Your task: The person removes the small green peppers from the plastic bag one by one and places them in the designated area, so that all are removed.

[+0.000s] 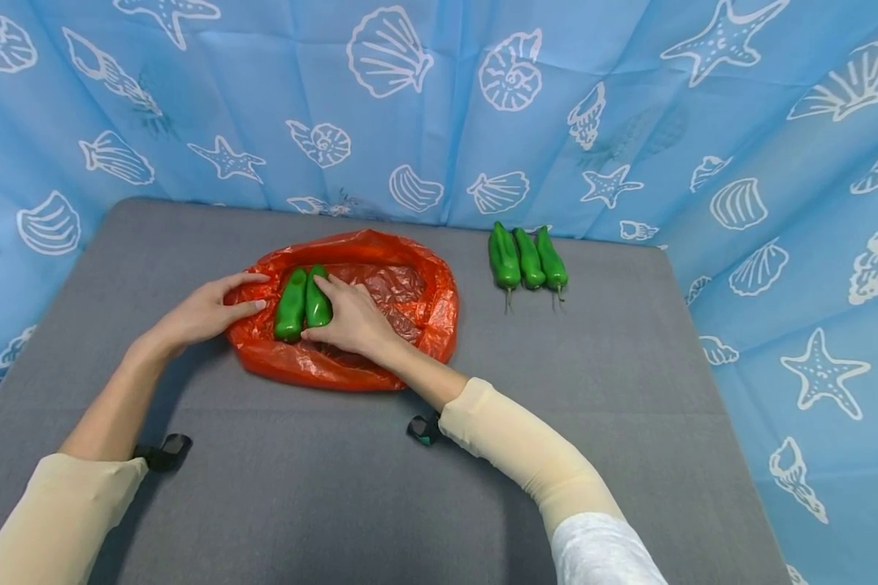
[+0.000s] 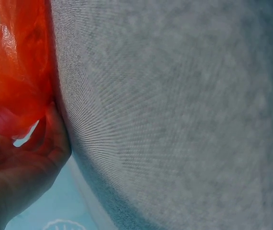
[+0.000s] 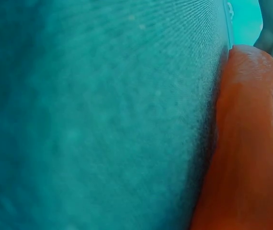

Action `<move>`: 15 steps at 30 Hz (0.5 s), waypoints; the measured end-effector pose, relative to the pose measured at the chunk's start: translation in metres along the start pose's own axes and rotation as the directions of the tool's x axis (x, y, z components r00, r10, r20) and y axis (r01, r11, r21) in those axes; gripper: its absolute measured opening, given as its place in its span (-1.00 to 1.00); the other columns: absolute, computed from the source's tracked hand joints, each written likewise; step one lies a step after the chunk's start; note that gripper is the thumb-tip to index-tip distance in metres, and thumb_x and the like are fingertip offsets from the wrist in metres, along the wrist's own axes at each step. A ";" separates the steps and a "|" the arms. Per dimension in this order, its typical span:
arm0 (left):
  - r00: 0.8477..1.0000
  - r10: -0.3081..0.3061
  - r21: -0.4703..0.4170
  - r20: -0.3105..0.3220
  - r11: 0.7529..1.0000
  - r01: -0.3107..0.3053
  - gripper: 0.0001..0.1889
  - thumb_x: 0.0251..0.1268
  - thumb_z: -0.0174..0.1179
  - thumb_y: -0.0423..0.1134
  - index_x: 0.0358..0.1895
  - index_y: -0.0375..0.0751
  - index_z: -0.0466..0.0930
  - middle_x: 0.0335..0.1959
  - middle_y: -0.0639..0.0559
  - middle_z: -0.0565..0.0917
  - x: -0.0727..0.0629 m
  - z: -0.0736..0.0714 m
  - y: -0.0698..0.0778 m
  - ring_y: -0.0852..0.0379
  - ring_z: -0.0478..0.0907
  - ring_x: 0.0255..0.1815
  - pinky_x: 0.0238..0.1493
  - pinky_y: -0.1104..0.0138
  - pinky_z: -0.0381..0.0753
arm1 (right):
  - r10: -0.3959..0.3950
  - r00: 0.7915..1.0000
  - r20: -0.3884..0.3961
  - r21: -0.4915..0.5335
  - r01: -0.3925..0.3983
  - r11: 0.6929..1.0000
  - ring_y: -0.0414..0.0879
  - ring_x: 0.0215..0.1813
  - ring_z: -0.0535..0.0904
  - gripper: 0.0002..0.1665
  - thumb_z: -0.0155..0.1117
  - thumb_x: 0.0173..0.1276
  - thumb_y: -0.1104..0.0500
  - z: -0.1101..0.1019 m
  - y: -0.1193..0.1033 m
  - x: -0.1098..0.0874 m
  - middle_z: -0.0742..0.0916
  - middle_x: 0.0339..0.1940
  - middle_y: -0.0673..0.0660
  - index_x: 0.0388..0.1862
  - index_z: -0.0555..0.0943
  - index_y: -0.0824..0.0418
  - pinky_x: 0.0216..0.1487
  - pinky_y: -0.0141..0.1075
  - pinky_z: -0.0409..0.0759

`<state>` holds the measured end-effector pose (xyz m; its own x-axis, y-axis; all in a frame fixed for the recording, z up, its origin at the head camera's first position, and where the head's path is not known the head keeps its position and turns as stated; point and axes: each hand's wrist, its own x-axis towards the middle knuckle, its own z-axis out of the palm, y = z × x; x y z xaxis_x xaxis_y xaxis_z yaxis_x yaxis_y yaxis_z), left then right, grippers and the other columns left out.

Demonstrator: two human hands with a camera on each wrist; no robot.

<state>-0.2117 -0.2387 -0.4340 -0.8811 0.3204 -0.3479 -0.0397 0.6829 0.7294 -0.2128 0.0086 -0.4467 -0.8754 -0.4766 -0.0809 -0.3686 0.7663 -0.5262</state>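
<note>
A red plastic bag (image 1: 439,325) lies spread with its mouth up and its rim rolled outward. Two green peppers sit side by side at its left end: the left pepper (image 1: 290,307) and the right pepper (image 1: 318,299). My right hand (image 1: 354,318) reaches in over the front rim and grips the right pepper between thumb and fingers. At the bag's left side, my left hand (image 1: 208,309) holds the rim, thumb and forefinger over the edge. The left wrist view has the left hand (image 2: 28,160) against the bag's red side (image 2: 19,62).
Three more green peppers (image 1: 529,258) lie in a row at the back right of the grey table (image 1: 322,479), stems toward the front. A blue curtain (image 1: 439,106) with white shell prints hangs behind and to the right. Both wrists wear black cameras (image 1: 424,429).
</note>
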 end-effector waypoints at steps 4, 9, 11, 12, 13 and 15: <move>1.000 -0.006 -0.001 -0.002 1.000 0.006 -0.27 0.48 0.04 0.17 0.54 -0.16 0.15 0.55 -0.43 -0.02 0.000 -0.001 0.000 -0.45 -0.06 0.51 0.37 -0.34 0.04 | -0.015 1.000 -0.011 -0.014 0.015 1.000 0.02 0.40 0.42 0.11 0.50 0.18 -0.17 0.000 0.001 0.000 0.35 0.53 0.20 0.58 0.19 0.14 0.35 -0.28 0.28; 1.000 -0.008 -0.007 -0.004 1.000 0.008 -0.27 0.48 0.04 0.17 0.54 -0.15 0.15 0.56 -0.42 -0.02 0.001 -0.001 0.000 -0.44 -0.07 0.52 0.38 -0.33 0.04 | -0.016 1.000 -0.018 0.013 0.016 1.000 0.04 0.41 0.41 0.09 0.49 0.20 -0.17 0.000 0.002 -0.001 0.34 0.54 0.19 0.58 0.18 0.13 0.40 -0.29 0.26; 1.000 -0.006 -0.007 -0.002 1.000 0.006 -0.27 0.49 0.04 0.16 0.54 -0.16 0.14 0.56 -0.43 -0.03 0.001 -0.001 -0.001 -0.45 -0.07 0.52 0.37 -0.33 0.04 | -0.008 1.000 -0.017 0.040 0.008 0.999 0.05 0.42 0.40 0.08 0.49 0.21 -0.16 -0.002 0.003 -0.002 0.33 0.55 0.17 0.58 0.19 0.12 0.42 -0.27 0.26; 1.000 -0.006 -0.008 0.000 1.000 0.006 -0.27 0.49 0.04 0.16 0.55 -0.16 0.13 0.56 -0.43 -0.03 0.001 -0.001 -0.001 -0.45 -0.07 0.51 0.37 -0.33 0.04 | -0.005 1.000 -0.016 0.054 0.005 0.999 0.05 0.43 0.39 0.08 0.49 0.21 -0.15 -0.002 0.003 -0.003 0.33 0.55 0.16 0.58 0.19 0.12 0.42 -0.27 0.26; 1.000 -0.004 -0.007 0.002 1.000 0.004 -0.26 0.49 0.04 0.16 0.55 -0.17 0.12 0.55 -0.44 -0.03 0.001 -0.001 -0.001 -0.46 -0.07 0.51 0.36 -0.34 0.05 | -0.002 1.000 -0.014 0.069 0.003 0.998 0.04 0.43 0.39 0.07 0.49 0.21 -0.15 -0.003 0.003 -0.003 0.33 0.55 0.15 0.58 0.19 0.11 0.42 -0.26 0.27; 1.000 -0.007 -0.006 0.003 1.000 0.007 -0.26 0.49 0.03 0.16 0.55 -0.17 0.12 0.55 -0.44 -0.03 0.001 0.000 -0.001 -0.46 -0.06 0.51 0.36 -0.34 0.06 | 0.005 1.000 -0.011 0.094 -0.004 0.996 0.02 0.43 0.39 0.07 0.48 0.21 -0.15 -0.004 0.004 -0.005 0.34 0.55 0.11 0.58 0.19 0.10 0.42 -0.24 0.29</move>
<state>-0.2126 -0.2394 -0.4346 -0.8792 0.3179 -0.3549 -0.0484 0.6814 0.7303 -0.2114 0.0157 -0.4447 -0.8805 -0.4681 -0.0744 -0.3341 0.7243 -0.6031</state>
